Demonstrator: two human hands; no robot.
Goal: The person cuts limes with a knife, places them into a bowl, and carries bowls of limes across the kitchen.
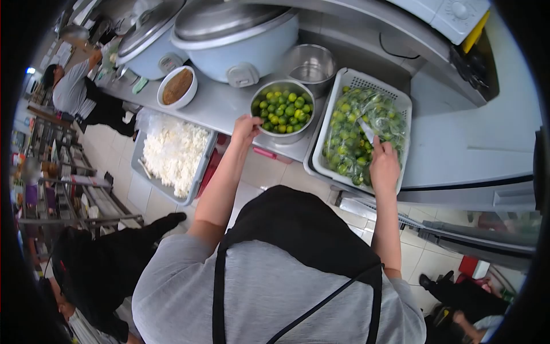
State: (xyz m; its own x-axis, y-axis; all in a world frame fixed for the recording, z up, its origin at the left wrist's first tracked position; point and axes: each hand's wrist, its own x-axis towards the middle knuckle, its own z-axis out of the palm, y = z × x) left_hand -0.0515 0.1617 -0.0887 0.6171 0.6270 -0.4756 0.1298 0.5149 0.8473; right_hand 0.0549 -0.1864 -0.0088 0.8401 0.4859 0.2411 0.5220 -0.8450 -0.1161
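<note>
My left hand (246, 127) grips the near left rim of a round metal pot (282, 139), its fingers closed on the edge. Small green and yellowish limes (283, 108) fill the pot. My right hand (384, 166) is wrapped around a knife (366, 129), whose pale blade points away from me and lies over a clear plastic bag (348, 135) of the same limes. Whether the blade touches the plastic, I cannot tell. The bag sits inside a white perforated basket (404, 92) at the right end of the counter.
Behind the pot stands another metal pot (309, 60). Two large rice cookers (235, 54) and a white bowl of brown powder (179, 87) line the counter. Lower left is a grey bin of cooked rice (175, 152). Co-workers (74, 94) stand at left and lower right.
</note>
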